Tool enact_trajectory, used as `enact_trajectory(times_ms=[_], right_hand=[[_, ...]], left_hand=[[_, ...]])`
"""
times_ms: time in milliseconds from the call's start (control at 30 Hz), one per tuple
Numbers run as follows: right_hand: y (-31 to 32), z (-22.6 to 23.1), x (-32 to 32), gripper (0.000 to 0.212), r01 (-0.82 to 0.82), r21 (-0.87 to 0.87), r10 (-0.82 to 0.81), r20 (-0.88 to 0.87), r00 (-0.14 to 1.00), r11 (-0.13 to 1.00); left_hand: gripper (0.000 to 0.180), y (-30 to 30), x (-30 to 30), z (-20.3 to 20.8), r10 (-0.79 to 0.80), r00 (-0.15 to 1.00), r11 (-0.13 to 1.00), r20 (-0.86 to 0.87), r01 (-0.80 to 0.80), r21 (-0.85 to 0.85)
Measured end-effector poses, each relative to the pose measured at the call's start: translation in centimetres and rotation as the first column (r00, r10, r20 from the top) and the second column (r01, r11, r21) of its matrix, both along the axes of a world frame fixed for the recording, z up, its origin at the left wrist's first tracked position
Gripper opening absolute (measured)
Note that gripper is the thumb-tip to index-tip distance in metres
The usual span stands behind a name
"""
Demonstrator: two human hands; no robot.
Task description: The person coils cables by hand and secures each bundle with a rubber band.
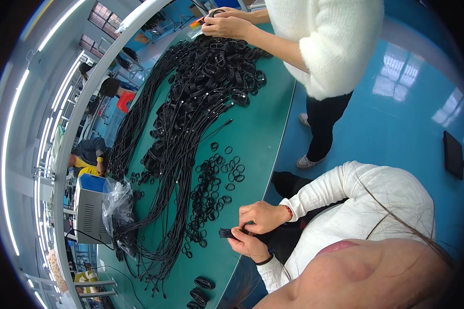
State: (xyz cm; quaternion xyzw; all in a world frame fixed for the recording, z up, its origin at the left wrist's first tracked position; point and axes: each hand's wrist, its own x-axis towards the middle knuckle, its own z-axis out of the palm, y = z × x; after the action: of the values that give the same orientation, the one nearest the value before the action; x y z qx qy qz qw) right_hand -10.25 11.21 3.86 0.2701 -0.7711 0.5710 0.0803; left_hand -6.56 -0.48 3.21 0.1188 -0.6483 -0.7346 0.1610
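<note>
My left hand (pixel 250 246) grips a folded bundle of black cable (pixel 225 233) over the table's edge, its looped end sticking out past the fingers. Just above it in the picture, my right hand (pixel 263 217) has its fingers closed on the same bundle. Part of the bundle is hidden by my hands. Beside them on the green table (pixel 258 170) lie many loose small black rings (pixel 206 188). Long black cables (pixel 178 190) run along the table past the rings. Several wound cable bundles (pixel 199 295) lie near the lower edge.
A large heap of coiled black cables (pixel 216 67) covers the far end. There a co-worker in a white sweater (pixel 330 46) handles something dark and orange. A grey box with a blue top (pixel 91 208) and a clear plastic bag (pixel 117 203) stand along the left side.
</note>
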Motion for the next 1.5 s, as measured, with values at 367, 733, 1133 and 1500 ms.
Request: enact_trajectory(times_ms=[367, 733, 1133, 1500], right_hand=[[2.4, 0.2, -0.3, 0.014, -0.206, -0.608, 0.640, 0.700, 0.317, 0.767], [6.4, 4.1, -2.3, 0.034, -0.639, -0.150, 0.559, 0.658, 0.505, 0.754], [3.2, 7.6, -5.3, 0.044, -0.595, 0.646, 0.605, 0.248, 0.757, 0.479], [6.1, -0.2, -3.5, 0.027, -0.091, -0.594, 0.594, 0.757, 0.272, 0.799]], left_hand=[[0.022, -1.3, 0.6, 1.0, -0.238, 0.969, 0.891, 0.068, 0.190, 0.413], [0.012, -1.0, 1.5, 0.5, -0.396, 0.912, 0.877, 0.103, 0.343, 0.337], [0.023, -3.6, -0.3, 2.0, -0.839, 0.525, 0.527, 0.144, 0.849, -0.022], [0.030, -3.8, 0.2, 2.0, -0.529, 0.767, 0.569, -0.362, 0.638, 0.519]])
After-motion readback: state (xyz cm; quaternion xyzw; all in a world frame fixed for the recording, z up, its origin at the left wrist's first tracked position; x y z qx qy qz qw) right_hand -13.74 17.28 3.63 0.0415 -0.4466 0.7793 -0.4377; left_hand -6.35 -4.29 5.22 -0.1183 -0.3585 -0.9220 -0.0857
